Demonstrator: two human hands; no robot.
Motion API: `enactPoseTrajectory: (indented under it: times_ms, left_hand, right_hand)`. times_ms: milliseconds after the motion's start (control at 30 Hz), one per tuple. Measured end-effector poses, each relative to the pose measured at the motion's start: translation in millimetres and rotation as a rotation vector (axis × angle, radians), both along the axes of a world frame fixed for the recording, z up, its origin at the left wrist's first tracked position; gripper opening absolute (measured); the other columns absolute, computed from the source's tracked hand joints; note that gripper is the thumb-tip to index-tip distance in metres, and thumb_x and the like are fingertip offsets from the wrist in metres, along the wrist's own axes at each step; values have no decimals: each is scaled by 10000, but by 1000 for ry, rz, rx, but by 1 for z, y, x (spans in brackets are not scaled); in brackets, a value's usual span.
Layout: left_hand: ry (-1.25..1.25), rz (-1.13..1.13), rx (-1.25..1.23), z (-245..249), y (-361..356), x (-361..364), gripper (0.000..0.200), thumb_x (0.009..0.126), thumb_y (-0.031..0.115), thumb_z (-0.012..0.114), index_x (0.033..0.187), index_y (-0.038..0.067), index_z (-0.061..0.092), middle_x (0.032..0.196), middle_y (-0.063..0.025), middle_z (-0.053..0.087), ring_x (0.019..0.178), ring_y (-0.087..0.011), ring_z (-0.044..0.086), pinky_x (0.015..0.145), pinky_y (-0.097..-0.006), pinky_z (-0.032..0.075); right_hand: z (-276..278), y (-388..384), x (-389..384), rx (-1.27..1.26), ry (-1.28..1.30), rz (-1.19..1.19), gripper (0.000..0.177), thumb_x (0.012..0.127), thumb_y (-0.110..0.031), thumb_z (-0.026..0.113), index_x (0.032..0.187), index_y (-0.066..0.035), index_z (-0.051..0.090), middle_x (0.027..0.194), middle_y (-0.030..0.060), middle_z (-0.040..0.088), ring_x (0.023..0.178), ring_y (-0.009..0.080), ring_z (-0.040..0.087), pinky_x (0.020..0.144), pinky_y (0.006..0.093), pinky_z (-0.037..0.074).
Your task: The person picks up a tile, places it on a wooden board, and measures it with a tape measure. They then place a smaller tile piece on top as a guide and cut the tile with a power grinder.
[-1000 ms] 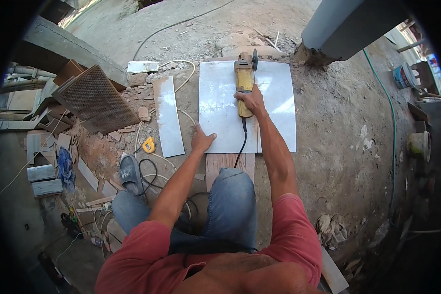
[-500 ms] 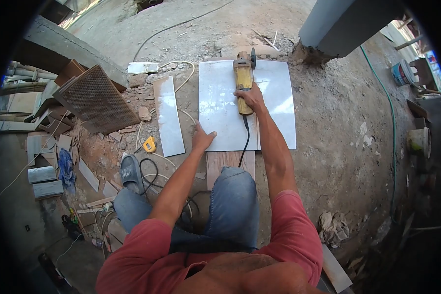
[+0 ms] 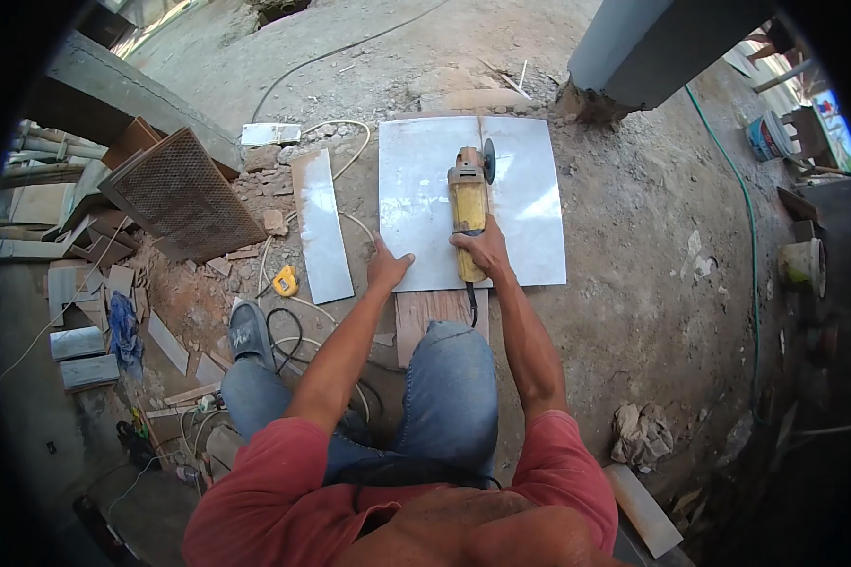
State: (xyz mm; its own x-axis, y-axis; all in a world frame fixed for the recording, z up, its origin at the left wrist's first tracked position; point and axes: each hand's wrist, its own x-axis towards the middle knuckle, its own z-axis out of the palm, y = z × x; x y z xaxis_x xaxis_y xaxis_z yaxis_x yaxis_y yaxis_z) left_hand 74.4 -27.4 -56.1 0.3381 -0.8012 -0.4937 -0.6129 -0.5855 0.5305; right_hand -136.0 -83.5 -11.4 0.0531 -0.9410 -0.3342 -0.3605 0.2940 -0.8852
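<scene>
My right hand [image 3: 483, 249] is wrapped round the rear body of a yellow angle grinder [image 3: 468, 200]. Its disc [image 3: 489, 161] stands upright at the far end, over a dark line that runs up the large glossy white tile [image 3: 416, 189]. A black cord leaves the grinder's near end. At the tile's lower left corner rests my left hand [image 3: 388, 268], thumb spread over the surface and index finger stretched along the edge. Beneath the tile's near edge a reddish-brown board [image 3: 424, 317] sticks out, just before my knee.
Left of the tile lie a narrow tile strip [image 3: 325, 227], a yellow tape measure [image 3: 286, 281] and looping cables. Farther left are stacked tiles [image 3: 184, 194] and rubble. A column [image 3: 624, 66] stands at the far right, with a green hose [image 3: 742, 180] and buckets [image 3: 771, 137] beyond.
My right hand has drawn the angle grinder back toward me along the tile, leaving more of the dark line showing beyond the disc. My left hand stays at the tile's corner.
</scene>
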Motion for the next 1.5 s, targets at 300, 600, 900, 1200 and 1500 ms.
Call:
enactPoseTrajectory:
  times_ms: [300,600,900,1200,1500]
  left_hand:
    - [11,-9,-54,-16,3,5,1042,718,375,692,1426,1,26,1209,-304,502,1102,-410,516,930,-425,410]
    - [-17,-8,-14,-7,0,1,1037,721,378,695,1426,6,32,1198,-307,504,1084,-421,522,918,-436,422]
    - [-1,5,-8,6,1,-2,1023,717,333,712,1401,-61,61,1258,-311,460,1136,-409,496,953,-407,394]
    - [-22,-34,-82,-14,2,2,1042,714,368,695,1418,-15,28,1203,-317,495,1092,-420,520,928,-437,415]
    - [7,-31,-47,-12,1,3,1036,716,374,691,1414,-31,41,1221,-324,474,1099,-421,512,931,-433,417]
  right_hand:
    - [7,-57,11,-17,-15,-18,609,587,-259,761,1065,45,538,967,172,630,860,274,623,766,353,492]
    - [-10,-131,22,-73,6,3,604,570,-285,773,1020,55,560,963,193,639,865,280,634,754,351,499]
    - [-4,-84,19,-43,-14,-2,606,581,-264,763,1051,47,540,958,188,636,860,277,631,757,350,496]
    - [3,5,2,2,-11,0,633,586,-233,755,1097,49,509,972,174,624,883,263,616,787,339,481]
    - [7,92,-14,48,76,0,767,575,-234,755,1216,44,437,1060,200,602,965,291,598,850,357,464]
